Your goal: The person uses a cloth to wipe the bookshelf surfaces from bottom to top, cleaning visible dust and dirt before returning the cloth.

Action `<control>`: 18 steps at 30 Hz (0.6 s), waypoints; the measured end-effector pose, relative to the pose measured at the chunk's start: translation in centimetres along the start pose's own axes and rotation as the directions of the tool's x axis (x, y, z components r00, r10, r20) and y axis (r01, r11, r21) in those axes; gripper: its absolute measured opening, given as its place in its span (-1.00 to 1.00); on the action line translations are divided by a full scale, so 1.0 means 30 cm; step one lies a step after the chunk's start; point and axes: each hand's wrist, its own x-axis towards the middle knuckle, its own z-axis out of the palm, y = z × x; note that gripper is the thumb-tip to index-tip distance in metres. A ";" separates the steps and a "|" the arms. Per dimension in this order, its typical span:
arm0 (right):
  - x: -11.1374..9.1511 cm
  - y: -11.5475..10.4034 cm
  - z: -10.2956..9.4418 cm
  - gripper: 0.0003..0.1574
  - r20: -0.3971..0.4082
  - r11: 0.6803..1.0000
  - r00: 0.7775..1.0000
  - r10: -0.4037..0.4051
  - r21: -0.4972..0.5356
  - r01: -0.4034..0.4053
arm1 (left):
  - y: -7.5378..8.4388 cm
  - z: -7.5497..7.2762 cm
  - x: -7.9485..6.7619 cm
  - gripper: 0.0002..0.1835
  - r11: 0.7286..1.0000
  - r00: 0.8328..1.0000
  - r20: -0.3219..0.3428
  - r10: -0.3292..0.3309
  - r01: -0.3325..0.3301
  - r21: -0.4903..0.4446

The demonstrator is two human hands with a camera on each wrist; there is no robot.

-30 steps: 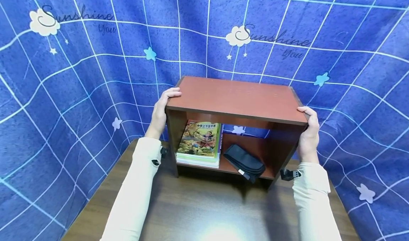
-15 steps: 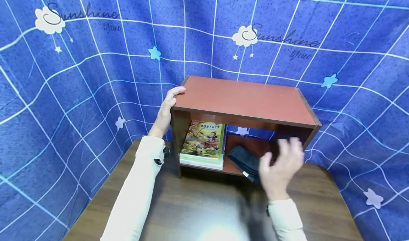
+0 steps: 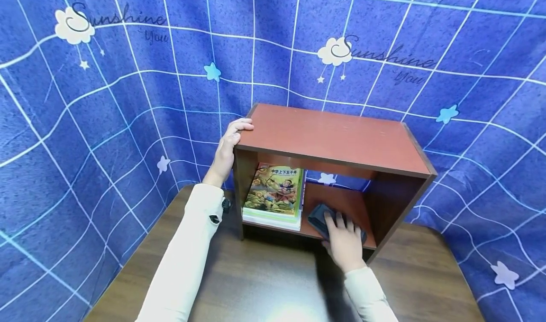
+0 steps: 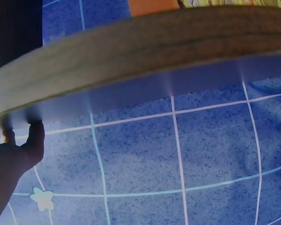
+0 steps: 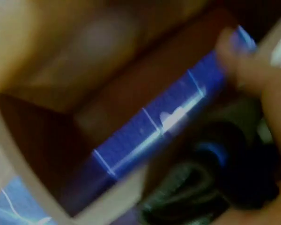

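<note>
Here's the right hand [image 3: 346,246], in through the front of the shelf [image 3: 337,134] and down on the dark pouch [image 3: 317,217]! Its fingers are spread apart across the top; the right wrist view is blurred, so whether they're clamped on the pouch, I cannot tell. The pouch itself lies on the shelf's lower board, in the right half, close to the front edge.

Over to the left hand [image 3: 226,152], up at the shelf's top left corner: fingertips resting over the edge onto the top, fingers slightly apart, and the left wrist view shows two more touching the outer face of the side panel.

Inside the shelf's left half sits a stack of books [image 3: 275,191], the uppermost showing a colourful illustrated cover, lying near the left wall and just beside the pouch. The shelf stands on a wood-grained table [image 3: 264,270], a bright glare shining in front of it. Behind the shelf and to both sides hangs a blue curtain [image 3: 162,104] with grid lines, clouds and stars, and a strip of it shows through the shelf's open back.
</note>
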 end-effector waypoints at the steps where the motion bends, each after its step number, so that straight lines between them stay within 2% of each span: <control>1: -0.014 0.009 -0.006 -0.02 -0.021 1.000 0.999 -0.026 0.013 0.026 | 0.000 0.000 0.001 -0.58 1.000 1.000 0.001 0.001 -0.001 0.004; 3: -0.032 0.027 -0.032 -0.08 -0.021 0.995 0.999 -0.044 0.094 0.045 | 0.003 0.000 0.004 -0.57 1.000 1.000 0.014 0.001 -0.001 0.011; 4: -0.035 0.031 -0.050 -0.09 -0.003 0.987 1.000 -0.023 0.158 0.023 | 0.006 -0.005 0.003 -0.56 1.000 1.000 0.022 -0.002 0.002 0.015; 6: -0.026 0.032 -0.093 -0.19 0.045 0.952 0.996 0.074 0.295 -0.084 | 0.013 -0.014 0.002 -0.54 1.000 0.999 0.039 -0.019 0.018 0.016; 8: 0.001 0.012 -0.139 -0.32 0.071 0.867 0.969 0.238 0.434 -0.245 | 0.020 -0.017 0.001 -0.51 0.999 0.997 0.061 -0.038 0.037 0.014; 10: 0.049 -0.038 -0.183 -0.39 0.061 0.736 0.911 0.408 0.569 -0.367 | 0.025 -0.019 -0.001 -0.49 0.998 0.996 0.074 -0.055 0.054 0.016; 11: 0.079 -0.071 -0.203 -0.39 0.047 0.670 0.882 0.469 0.632 -0.390 | 0.026 -0.020 -0.002 -0.48 0.998 0.995 0.078 -0.064 0.062 0.020; 13: 0.150 -0.145 -0.231 -0.36 0.011 0.561 0.837 0.547 0.738 -0.376 | 0.027 -0.021 -0.002 -0.46 0.997 0.994 0.086 -0.070 0.068 0.027; 14: 0.188 -0.184 -0.240 -0.37 -0.005 0.515 0.827 0.562 0.785 -0.345 | 0.026 -0.020 -0.002 -0.46 0.997 0.994 0.088 -0.070 0.067 0.031; 15: 0.225 -0.224 -0.245 -0.38 -0.010 0.471 0.823 0.568 0.824 -0.314 | 0.024 -0.018 -0.001 -0.45 0.997 0.993 0.089 -0.074 0.071 0.029; 18: 0.327 -0.335 -0.218 -0.45 -0.022 0.386 0.827 0.561 0.891 -0.239 | 0.016 -0.008 -0.001 -0.45 0.997 0.994 0.084 -0.074 0.073 0.017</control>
